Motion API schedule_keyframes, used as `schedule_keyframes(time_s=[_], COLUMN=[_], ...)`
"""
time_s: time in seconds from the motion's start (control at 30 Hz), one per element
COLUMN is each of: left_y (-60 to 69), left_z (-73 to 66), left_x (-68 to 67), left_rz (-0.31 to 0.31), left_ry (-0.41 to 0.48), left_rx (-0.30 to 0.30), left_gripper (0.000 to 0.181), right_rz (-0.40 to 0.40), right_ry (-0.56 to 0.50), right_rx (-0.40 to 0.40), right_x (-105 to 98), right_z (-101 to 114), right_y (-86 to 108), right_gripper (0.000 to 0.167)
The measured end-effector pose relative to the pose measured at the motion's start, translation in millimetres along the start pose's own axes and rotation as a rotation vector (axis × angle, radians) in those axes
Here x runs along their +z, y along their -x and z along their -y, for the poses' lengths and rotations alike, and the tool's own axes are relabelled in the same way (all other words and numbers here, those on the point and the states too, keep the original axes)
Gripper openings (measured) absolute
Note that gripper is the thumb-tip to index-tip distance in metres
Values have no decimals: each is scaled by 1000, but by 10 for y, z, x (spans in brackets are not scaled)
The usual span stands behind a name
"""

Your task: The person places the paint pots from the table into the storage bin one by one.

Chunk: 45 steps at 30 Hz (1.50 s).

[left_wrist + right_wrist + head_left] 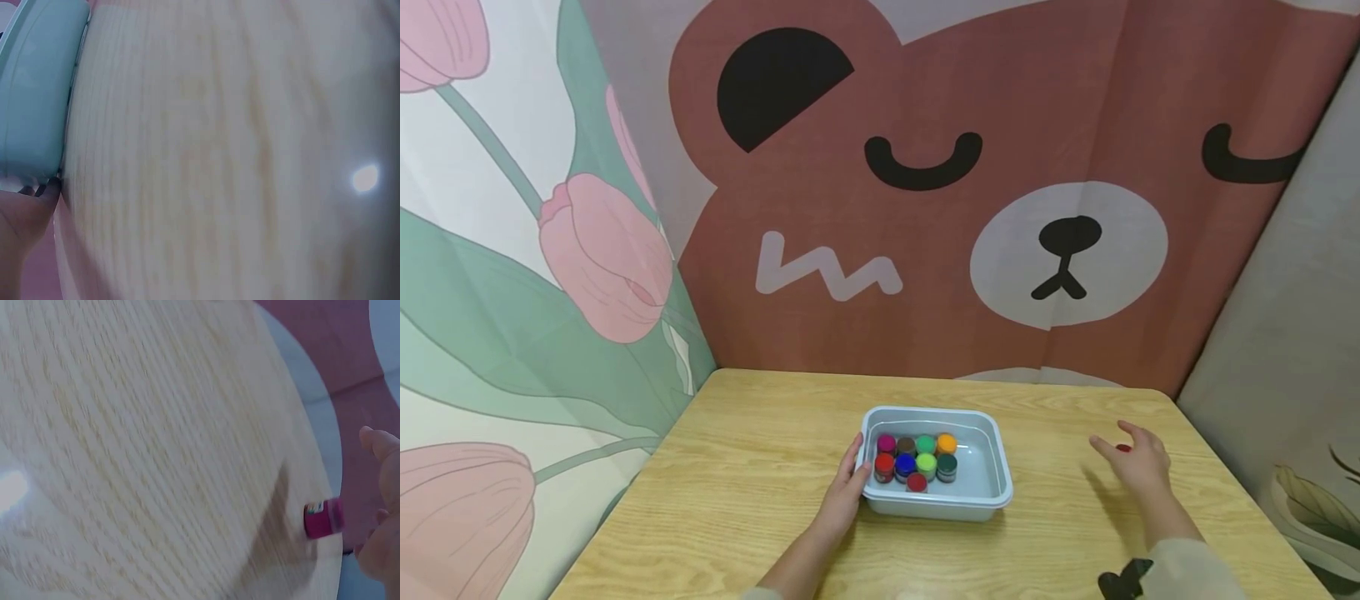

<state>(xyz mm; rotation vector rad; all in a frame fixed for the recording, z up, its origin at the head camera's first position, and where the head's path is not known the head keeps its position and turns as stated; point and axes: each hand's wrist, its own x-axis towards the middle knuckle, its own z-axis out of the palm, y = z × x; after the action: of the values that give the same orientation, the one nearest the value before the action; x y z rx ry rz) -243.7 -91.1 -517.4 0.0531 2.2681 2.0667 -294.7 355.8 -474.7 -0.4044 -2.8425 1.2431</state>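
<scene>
A pale blue plastic tray (932, 506) sits on the table, with several small paint jars (906, 465) grouped in its left part. Their lids are magenta, brown, green, orange, red, blue, lime and dark green. My left hand (838, 498) holds the tray by its left side, thumb near the rim; in the left wrist view its fingertips (50, 187) meet the tray's lower corner. Off to the right, my right hand (1142, 467) is spread around a single red jar (1123, 448). The right wrist view shows this jar standing on the table, apart from the fingers.
The wooden table (760, 450) backs onto a cloth with a bear print (925, 250). A tulip-print cloth (602, 258) hangs on the left, and a grey cloth (1285, 333) on the right. The tray's right part (981, 471) holds no jars.
</scene>
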Motion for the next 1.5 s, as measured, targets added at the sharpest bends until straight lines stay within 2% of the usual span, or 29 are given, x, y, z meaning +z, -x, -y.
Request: schedule_keyframes(time_s=[0.4, 0.67, 1.1, 1.3, 1.5], left_y=[13, 11, 5, 4, 8], left_z=[-17, -20, -9, -14, -19], left_x=[0, -3, 3, 2, 10], left_rz=[-7, 4, 1, 6, -10], left_ry=[-8, -23, -15, -12, -18], left_rx=[4, 1, -3, 6, 6], left_gripper=[58, 58, 58, 58, 58], right_rz=[80, 126, 2, -26, -62], right_ry=[125, 108, 80, 54, 25], right_rx=[-9, 5, 11, 24, 0], right_x=[25, 37, 104, 143, 195], right_z=[-166, -226, -275, -321, -296], right_y=[-56, -37, -33, -25, 16], right_gripper=[98, 98, 66, 68, 66])
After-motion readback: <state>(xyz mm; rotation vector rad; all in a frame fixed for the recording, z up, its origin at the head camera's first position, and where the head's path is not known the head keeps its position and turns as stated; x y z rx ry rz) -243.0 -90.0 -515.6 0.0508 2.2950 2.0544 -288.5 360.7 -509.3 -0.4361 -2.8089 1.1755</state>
